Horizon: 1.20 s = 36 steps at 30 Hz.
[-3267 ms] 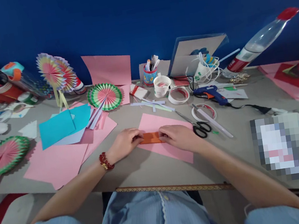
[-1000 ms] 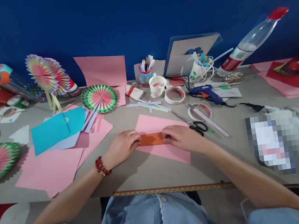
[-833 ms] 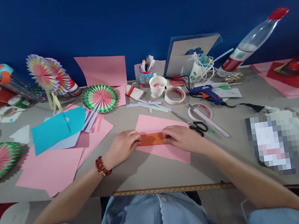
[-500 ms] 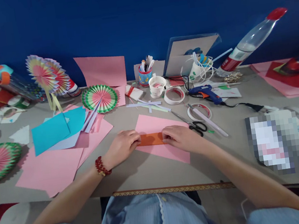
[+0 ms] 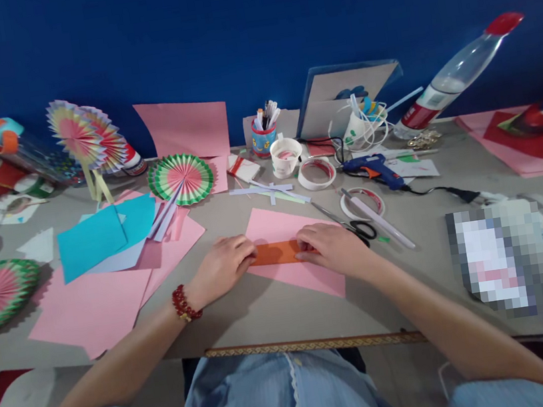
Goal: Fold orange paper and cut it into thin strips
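A narrow strip of orange paper [image 5: 277, 253] lies level over a pink sheet [image 5: 281, 219] on the table in front of me. My left hand [image 5: 227, 263] grips the strip's left end between thumb and fingers. At the opposite end, my right hand [image 5: 336, 248] has its fingers closed on the strip, partly hiding that end. Just beyond my right hand are black-handled scissors [image 5: 362, 231], their handles close to my knuckles.
Blue sheets [image 5: 92, 242] and pink sheets [image 5: 98, 305] are spread to the left. Behind the work stand a folded paper fan [image 5: 181, 179], a paper cup [image 5: 286, 155] and tape rolls [image 5: 316, 173]. A blue glue gun [image 5: 372, 169] and a tilted bottle [image 5: 456, 80] are on the right.
My right hand's fingers have shifted slightly on the strip's right end. My left hand and the pink sheet look almost the same.
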### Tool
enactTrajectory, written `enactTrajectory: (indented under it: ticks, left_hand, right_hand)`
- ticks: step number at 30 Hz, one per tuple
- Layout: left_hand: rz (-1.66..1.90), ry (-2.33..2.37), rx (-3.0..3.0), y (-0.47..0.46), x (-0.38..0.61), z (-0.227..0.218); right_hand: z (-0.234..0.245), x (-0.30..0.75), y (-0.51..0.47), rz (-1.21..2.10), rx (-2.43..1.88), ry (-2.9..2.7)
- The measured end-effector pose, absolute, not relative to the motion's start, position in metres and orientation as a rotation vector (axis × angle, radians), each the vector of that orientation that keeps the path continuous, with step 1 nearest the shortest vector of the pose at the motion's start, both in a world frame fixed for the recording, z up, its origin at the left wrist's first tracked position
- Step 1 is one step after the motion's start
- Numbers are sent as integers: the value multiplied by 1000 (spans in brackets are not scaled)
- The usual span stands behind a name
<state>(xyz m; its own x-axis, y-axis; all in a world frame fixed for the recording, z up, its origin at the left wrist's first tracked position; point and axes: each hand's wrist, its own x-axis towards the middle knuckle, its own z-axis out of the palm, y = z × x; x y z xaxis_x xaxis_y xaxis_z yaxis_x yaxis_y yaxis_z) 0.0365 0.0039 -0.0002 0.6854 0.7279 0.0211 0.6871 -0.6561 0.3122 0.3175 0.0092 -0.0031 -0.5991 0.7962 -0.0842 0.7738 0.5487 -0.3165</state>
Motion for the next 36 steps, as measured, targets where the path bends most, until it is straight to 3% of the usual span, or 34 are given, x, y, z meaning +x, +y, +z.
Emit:
enactTrajectory:
  ticks: [9,16,28,36]
  left_hand:
    - [164,567,3100,3,56,2]
    - [165,564,3071,0,79,-11]
    - [56,618,3092,-2,86,-14]
    - [14,653,3051,1,92,-7]
  right_hand:
    - [-4,321,13,505,-1323,-2699]
    - [-6,322,12,532,-1307,-2678]
    - [13,375,11,953,-1316,-2578]
    - [10,384,3,929,-1321,-2513]
